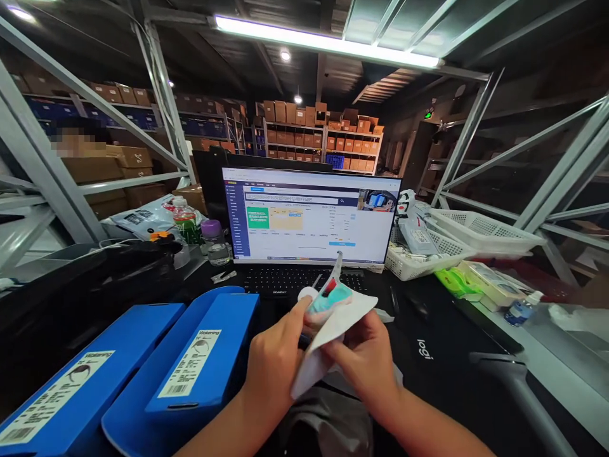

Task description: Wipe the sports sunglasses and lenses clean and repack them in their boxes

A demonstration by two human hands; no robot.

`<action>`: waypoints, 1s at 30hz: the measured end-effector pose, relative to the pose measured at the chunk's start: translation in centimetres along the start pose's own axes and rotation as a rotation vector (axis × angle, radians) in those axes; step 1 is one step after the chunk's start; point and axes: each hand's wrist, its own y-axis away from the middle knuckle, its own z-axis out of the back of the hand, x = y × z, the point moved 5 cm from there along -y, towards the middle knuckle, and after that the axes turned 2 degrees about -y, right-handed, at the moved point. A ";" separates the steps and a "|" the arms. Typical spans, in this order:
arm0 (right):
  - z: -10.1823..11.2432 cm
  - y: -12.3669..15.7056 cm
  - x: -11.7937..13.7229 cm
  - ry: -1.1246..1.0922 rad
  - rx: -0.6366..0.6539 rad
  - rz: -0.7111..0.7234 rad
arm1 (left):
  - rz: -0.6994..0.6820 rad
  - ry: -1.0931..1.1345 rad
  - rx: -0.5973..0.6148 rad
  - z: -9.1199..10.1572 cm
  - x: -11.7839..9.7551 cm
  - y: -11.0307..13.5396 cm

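Both my hands are raised in front of the keyboard (276,279). My left hand (276,349) is closed around a pair of glasses (337,294) with a shiny teal lens and a pale temple arm pointing up. My right hand (368,362) pinches a white sheet of cloth or paper (349,315), which lies against the glasses and hides their lower part. To the left, one blue box (136,327) and another blue box (233,333) carry white labels with a picture of glasses.
Behind the keyboard stands a lit monitor (285,244). A purple-capped jar (217,244) is left of it; white baskets (419,270) with packets are right. A grey handheld scanner (518,381), a mouse (419,306) and a spray bottle (521,311) lie or stand at the right.
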 end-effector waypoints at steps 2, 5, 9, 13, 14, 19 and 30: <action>0.6 0.0 -0.6 0.043 -0.186 0.005 | -0.055 0.036 -0.013 -0.4 -0.4 0.5; 0.8 -0.3 -1.1 -0.111 -0.238 -0.117 | -0.046 0.166 -0.028 -0.8 -0.7 0.9; 1.0 -1.4 0.2 -0.419 -0.171 -0.327 | -0.074 0.238 -0.040 -1.2 -1.6 0.8; 1.1 -2.0 0.6 -0.512 -0.182 -0.346 | -0.101 0.167 -0.020 -1.6 -1.9 0.7; 1.0 -1.9 0.3 -0.494 -0.205 -0.302 | -0.088 0.161 -0.014 -1.7 -1.7 0.8; 0.0 0.7 -1.5 -0.174 -0.278 -0.100 | -0.067 0.174 -0.025 -0.5 -0.8 0.8; 1.0 -2.0 0.7 -0.496 -0.153 -0.327 | -0.138 0.190 0.013 -0.8 -1.3 0.6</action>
